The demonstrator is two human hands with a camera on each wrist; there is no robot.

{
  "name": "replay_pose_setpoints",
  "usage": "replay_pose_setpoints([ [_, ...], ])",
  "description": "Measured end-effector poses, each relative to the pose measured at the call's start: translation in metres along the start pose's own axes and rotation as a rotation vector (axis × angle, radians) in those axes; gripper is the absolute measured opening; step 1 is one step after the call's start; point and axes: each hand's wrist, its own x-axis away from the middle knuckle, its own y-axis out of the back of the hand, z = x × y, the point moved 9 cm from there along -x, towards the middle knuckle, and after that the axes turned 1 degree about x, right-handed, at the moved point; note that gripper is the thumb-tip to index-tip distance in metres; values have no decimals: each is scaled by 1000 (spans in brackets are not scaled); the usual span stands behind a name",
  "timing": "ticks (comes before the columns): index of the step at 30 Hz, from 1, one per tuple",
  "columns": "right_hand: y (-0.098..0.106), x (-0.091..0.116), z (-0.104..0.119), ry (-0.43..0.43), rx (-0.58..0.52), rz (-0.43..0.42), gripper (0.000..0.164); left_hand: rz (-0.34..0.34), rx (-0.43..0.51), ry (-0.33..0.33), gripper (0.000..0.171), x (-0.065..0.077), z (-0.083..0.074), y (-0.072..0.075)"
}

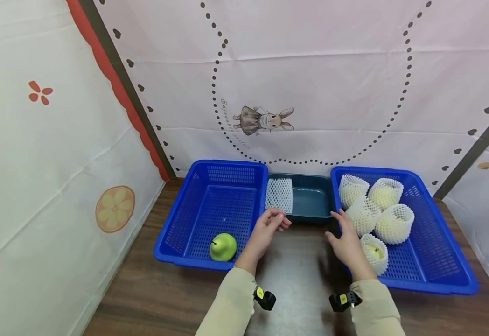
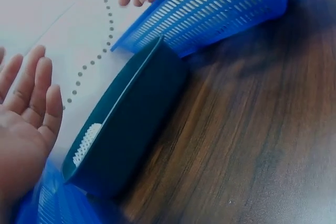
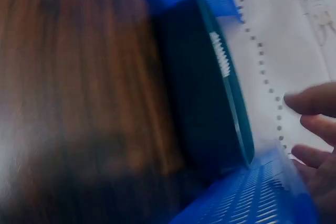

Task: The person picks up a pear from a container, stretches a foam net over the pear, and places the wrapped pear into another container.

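My left hand [image 1: 265, 229] hovers by the right rim of the left blue basket [image 1: 177, 214], holding nothing, its fingers loosely bent. In that basket lies one bare green pear [image 1: 222, 247]. Between the baskets stands a dark teal tray [image 1: 311, 198] with flat white foam netting [image 1: 279, 195] at its left end. My right hand [image 1: 348, 245], empty with fingers spread, is beside the left rim of the right blue basket [image 1: 446, 242]. Several pale fruits in white foam nets [image 1: 393, 224] sit in it. The left wrist view shows the left palm [image 2: 23, 135] with nothing in it.
A brown wood-grain table [image 1: 143, 289] carries the baskets and tray. Behind them rises a pale printed cloth [image 1: 320, 93] with a rabbit figure, and another cloth wall [image 1: 51, 154] closes off the left. Both sleeves bear a wrist camera [image 1: 264, 298].
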Motion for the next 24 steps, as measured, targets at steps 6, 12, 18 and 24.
replay_pose_setpoints([
  [6, -10, -1, -13, -91, 111, 30, 58, 75, -204, 79, 21, -11, -49, 3],
  [12, -12, -1, -26, -223, 85, 59, 63, 190, -772, 186, 32, -45, -94, 62],
  [18, -13, 1, -29, -260, 102, 66, 63, 403, -1210, 748, 86, -9, -35, 134],
  [24, -12, 0, -28, -263, 98, 57, 63, 395, -1460, 928, 90, 21, -3, 151],
])
